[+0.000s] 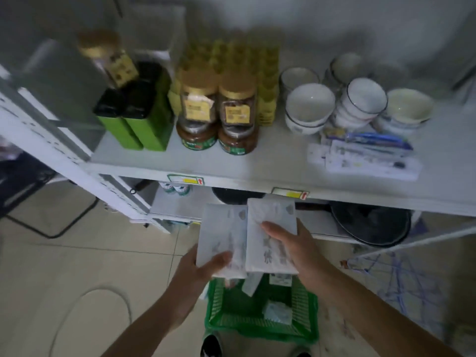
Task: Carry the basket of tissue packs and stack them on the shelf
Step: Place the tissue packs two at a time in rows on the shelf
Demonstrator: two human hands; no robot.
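- left hand grips one pack, right hand another pack, side by side, likely for stacking together.
- basket sits on floor below, shelf just ahead.

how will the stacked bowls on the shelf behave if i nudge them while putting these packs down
The bowls look like glazed ceramic, so probably hard, slippery and breakable. They are nested several high, so a sideways nudge could likely tip or slide a stack. They sit close together on the shelf, so one shifting may knock its neighbours.
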